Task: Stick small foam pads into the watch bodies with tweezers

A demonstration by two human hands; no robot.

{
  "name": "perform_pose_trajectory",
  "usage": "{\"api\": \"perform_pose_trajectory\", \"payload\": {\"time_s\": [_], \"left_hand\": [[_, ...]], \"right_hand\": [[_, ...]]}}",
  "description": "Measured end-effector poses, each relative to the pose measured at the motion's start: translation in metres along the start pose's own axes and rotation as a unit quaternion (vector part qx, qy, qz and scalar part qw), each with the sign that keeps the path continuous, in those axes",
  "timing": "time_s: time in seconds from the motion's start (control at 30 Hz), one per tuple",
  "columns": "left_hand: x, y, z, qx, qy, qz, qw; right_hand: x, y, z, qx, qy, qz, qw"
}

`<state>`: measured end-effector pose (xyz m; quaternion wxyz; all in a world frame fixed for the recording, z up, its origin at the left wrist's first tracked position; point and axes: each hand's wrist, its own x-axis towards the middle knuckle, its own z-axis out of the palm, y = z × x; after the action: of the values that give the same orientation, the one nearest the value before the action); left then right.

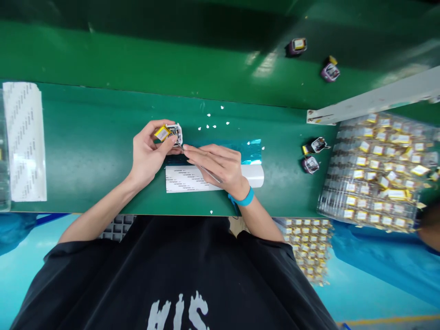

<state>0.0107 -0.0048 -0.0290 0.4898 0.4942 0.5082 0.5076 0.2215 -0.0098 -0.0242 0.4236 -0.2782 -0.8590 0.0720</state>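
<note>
My left hand (148,149) is closed around a small white device housing (179,131) with its circuitry exposed. A yellow battery (162,133) sticks out from the housing's left side, over my fingers. In my right hand (222,167), which wears a blue wrist strap (245,197), are slim metal tweezers (209,173). The tips of the tweezers reach the lower right edge of the housing, by my left thumb; what they touch is too small to tell. Under my hands lie a blue film strip (252,151) and a white printed backing sheet (185,178).
Small white stickers (207,127) are scattered beyond my hands. Open housings (311,164) lie to the right, with two more on the back shelf (206,59). Stacked clear trays of batteries (374,174) stand by a white post (371,94). White sheets (27,146) lie far left.
</note>
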Motion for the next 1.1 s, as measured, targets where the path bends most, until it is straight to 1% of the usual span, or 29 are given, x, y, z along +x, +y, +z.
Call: {"api": "perform_pose_trajectory", "payload": {"time_s": [0.07, 0.13, 0.17, 0.23, 0.3, 0.37, 0.43, 0.47, 0.5, 0.53, 0.57, 0.63, 0.67, 0.8, 0.87, 0.9, 0.97, 1.03, 1.1], "left_hand": [[0.005, -0.002, -0.004, 0.018, 0.000, 0.013, 1.000], [0.015, -0.007, -0.011, 0.047, 0.008, 0.035, 0.998], [0.022, -0.011, -0.017, 0.066, 0.020, 0.046, 0.997], [0.037, -0.021, -0.030, 0.114, 0.062, 0.063, 0.990], [0.051, -0.029, -0.046, 0.178, 0.109, 0.077, 0.975], [0.062, -0.034, -0.060, 0.271, 0.148, 0.111, 0.945], [0.066, -0.034, -0.071, 0.376, 0.185, 0.169, 0.892], [0.066, -0.032, -0.074, 0.423, 0.195, 0.190, 0.864], [0.065, -0.031, -0.075, 0.461, 0.192, 0.198, 0.843], [0.064, -0.029, -0.075, 0.489, 0.179, 0.194, 0.832], [0.063, -0.028, -0.074, 0.506, 0.159, 0.182, 0.828], [0.063, -0.027, -0.071, 0.518, 0.126, 0.165, 0.830], [0.064, -0.027, -0.069, 0.518, 0.121, 0.166, 0.831], [0.070, -0.025, -0.069, 0.510, 0.132, 0.180, 0.831], [0.071, -0.025, -0.070, 0.503, 0.116, 0.189, 0.835], [0.070, -0.025, -0.069, 0.500, 0.098, 0.198, 0.838], [0.065, -0.026, -0.064, 0.490, 0.038, 0.226, 0.841], [0.058, -0.027, -0.053, 0.477, -0.051, 0.262, 0.837], [0.050, -0.028, -0.041, 0.460, -0.143, 0.296, 0.825]], "right_hand": [[0.002, 0.001, -0.002, -0.016, 0.001, 0.002, 1.000], [0.003, 0.001, -0.005, -0.033, 0.010, 0.000, 0.999], [0.004, 0.001, -0.006, -0.040, 0.014, -0.001, 0.999], [0.004, 0.001, -0.007, -0.049, 0.016, -0.007, 0.999], [0.004, 0.001, -0.007, -0.052, 0.015, -0.016, 0.998], [0.002, 0.001, -0.006, -0.054, 0.010, -0.025, 0.998], [0.001, 0.001, -0.004, -0.051, 0.006, -0.028, 0.998], [0.001, 0.001, -0.004, -0.048, 0.005, -0.030, 0.998], [0.001, 0.002, -0.003, -0.046, 0.005, -0.033, 0.998], [0.002, 0.002, -0.003, -0.044, 0.007, -0.036, 0.998], [0.002, 0.003, -0.003, -0.045, 0.008, -0.038, 0.998], [0.003, 0.005, -0.003, -0.051, 0.010, -0.042, 0.998], [0.003, 0.007, -0.003, -0.054, 0.010, -0.042, 0.998], [0.004, 0.012, -0.004, -0.068, 0.010, -0.041, 0.997], [0.004, 0.015, -0.003, -0.071, 0.008, -0.041, 0.997], [0.004, 0.016, -0.003, -0.072, 0.006, -0.041, 0.997], [0.005, 0.018, -0.001, -0.074, 0.000, -0.039, 0.996], [0.005, 0.020, 0.002, -0.075, -0.006, -0.030, 0.997], [0.005, 0.023, 0.006, -0.076, -0.016, -0.010, 0.997]]}}
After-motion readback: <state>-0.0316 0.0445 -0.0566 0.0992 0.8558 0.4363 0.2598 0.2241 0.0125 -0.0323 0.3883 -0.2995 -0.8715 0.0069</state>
